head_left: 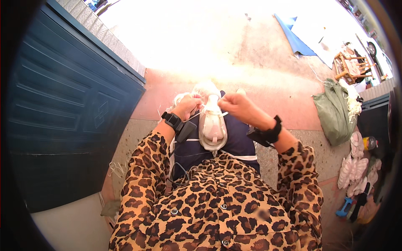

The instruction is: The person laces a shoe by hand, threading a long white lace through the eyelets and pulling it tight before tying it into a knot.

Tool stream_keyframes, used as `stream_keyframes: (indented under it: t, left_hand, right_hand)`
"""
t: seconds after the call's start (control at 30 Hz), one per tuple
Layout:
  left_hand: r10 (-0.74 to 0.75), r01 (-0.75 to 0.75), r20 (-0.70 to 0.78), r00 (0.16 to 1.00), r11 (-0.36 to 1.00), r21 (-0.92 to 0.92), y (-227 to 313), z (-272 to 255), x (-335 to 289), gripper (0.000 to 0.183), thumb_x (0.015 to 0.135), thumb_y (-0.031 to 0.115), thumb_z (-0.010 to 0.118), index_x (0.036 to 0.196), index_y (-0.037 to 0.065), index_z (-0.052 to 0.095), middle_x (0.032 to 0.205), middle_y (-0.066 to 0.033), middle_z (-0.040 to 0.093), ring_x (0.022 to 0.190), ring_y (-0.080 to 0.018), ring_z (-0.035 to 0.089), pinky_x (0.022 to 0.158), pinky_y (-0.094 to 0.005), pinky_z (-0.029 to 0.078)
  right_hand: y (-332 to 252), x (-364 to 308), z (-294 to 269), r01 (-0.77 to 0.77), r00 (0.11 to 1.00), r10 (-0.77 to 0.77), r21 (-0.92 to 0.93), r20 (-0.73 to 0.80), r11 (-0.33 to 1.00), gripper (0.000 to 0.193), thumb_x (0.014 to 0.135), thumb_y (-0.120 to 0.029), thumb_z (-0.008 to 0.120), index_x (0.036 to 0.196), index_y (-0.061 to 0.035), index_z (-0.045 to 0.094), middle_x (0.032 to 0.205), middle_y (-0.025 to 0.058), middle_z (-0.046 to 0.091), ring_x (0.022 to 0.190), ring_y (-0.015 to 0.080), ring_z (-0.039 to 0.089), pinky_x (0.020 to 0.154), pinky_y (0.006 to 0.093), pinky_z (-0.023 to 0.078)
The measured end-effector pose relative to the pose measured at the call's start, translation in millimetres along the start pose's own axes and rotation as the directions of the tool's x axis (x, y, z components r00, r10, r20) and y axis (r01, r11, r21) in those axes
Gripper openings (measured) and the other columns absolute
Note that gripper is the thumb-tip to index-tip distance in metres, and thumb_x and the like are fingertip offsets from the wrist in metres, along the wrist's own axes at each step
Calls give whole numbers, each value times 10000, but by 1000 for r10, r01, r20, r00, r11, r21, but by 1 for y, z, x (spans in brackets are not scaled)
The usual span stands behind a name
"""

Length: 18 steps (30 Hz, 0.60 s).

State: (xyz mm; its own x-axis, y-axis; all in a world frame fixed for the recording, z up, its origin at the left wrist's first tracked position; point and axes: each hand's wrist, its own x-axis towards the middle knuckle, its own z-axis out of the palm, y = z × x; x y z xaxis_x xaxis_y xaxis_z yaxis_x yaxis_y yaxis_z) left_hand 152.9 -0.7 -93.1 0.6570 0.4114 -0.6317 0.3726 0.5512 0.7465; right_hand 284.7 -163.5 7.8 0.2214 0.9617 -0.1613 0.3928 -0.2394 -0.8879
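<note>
A white sneaker lies on my lap over dark navy cloth, its toe toward me. To its left, my left hand is closed, with a white shoelace running from its fingers to the shoe's throat. On the other side, my right hand is curled by the shoe's opening, and a short white lace end shows under it. Its fingertips are partly hidden. Beyond the sneaker sits more white material, washed out by glare.
A dark blue door stands on the left. To the right are a green sack, several pale shoes, a blue-handled tool and a wooden stool. Farther off lies a blue sheet. Loose cords lie left of me.
</note>
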Motion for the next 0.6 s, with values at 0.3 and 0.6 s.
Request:
stream_keyframes:
  t: [0.3,0.6]
  left_hand:
    - [59,-61,-65,996,998,-32,-19,-10,3,240,751,-44,515,987,-27,477,667,-53,511,534,-123,506,470,-225,414]
    - [56,-56,-3,998,998,37,-9,-4,12,223,754,-62,481,968,1,471,683,-38,499,507,-81,493,388,-175,380]
  right_hand:
    - [86,23,108,-78,961,-56,-462,-271,883,171,780,-162,537,741,-4,593,726,179,609,674,321,612,613,396,483]
    - [67,16,43,566,820,-471,-347,324,748,87,762,-45,489,770,18,548,700,166,571,653,284,592,593,355,478]
